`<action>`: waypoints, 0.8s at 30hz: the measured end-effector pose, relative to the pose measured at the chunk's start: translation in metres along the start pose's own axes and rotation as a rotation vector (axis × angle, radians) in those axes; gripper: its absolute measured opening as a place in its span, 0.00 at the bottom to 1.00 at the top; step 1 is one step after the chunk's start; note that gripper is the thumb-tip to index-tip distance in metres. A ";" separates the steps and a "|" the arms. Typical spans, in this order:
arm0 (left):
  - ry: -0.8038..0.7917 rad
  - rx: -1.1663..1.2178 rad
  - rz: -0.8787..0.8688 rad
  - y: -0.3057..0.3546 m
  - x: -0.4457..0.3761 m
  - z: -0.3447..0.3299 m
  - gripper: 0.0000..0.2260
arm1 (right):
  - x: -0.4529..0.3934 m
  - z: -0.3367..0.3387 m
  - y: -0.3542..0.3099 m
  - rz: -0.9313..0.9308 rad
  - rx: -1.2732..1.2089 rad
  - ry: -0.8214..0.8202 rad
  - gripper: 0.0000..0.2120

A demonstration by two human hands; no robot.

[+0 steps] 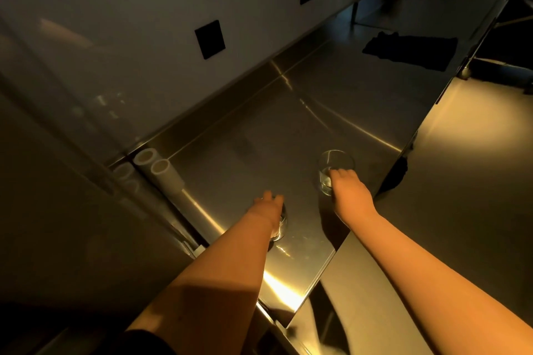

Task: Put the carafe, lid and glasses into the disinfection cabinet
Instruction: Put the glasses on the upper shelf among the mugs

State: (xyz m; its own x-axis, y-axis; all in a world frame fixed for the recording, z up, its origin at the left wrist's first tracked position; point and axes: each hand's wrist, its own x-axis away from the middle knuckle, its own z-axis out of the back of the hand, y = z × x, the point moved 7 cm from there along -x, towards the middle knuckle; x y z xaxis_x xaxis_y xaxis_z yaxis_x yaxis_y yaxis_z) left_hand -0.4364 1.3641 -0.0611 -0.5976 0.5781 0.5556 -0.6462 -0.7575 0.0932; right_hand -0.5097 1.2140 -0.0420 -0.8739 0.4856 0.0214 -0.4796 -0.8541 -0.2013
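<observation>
Glassware is what we are handling: two clear tumblers on a steel counter in the lower middle of the frame. Our right hand curls its fingers over the rim of the right tumbler; it seems empty, though reflections make that uncertain. Our left hand covers the left tumbler, fingers wrapped around it from above. We judge both light, rigid, smooth and breakable, best held around the wall. Two white tubes stand at left, a dark cloth at upper right. Carafe, lid and cabinet are not visible.
</observation>
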 end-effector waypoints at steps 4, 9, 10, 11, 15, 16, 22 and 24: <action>0.020 0.015 -0.024 0.003 0.000 0.000 0.33 | -0.001 0.004 0.000 0.018 0.024 0.044 0.22; 0.077 0.094 -0.096 0.011 0.000 0.001 0.36 | 0.009 0.001 0.001 0.072 0.027 0.081 0.18; 0.085 0.110 -0.103 0.012 0.000 0.001 0.37 | 0.012 0.000 0.001 0.084 0.025 0.089 0.16; 0.092 0.124 -0.108 0.013 0.000 0.002 0.36 | 0.015 0.000 0.001 0.099 0.022 0.093 0.16; 0.089 0.185 -0.126 0.014 -0.002 0.001 0.36 | 0.029 0.002 0.001 0.172 -0.012 0.110 0.17; 0.085 0.198 -0.128 0.014 -0.002 0.001 0.37 | 0.033 0.007 0.000 0.191 -0.043 0.133 0.17; 0.033 0.237 -0.118 0.019 -0.002 -0.001 0.42 | 0.059 0.056 -0.011 0.310 -0.255 0.340 0.16; 0.028 0.237 -0.121 0.021 -0.002 0.000 0.42 | 0.064 0.067 -0.017 0.351 -0.262 0.338 0.17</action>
State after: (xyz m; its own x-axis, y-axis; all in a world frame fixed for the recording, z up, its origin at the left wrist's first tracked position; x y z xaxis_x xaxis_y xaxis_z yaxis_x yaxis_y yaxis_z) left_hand -0.4489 1.3472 -0.0599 -0.5380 0.6744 0.5057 -0.5863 -0.7304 0.3504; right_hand -0.5627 1.2471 0.0285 -0.8827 0.2500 -0.3979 -0.0907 -0.9214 -0.3778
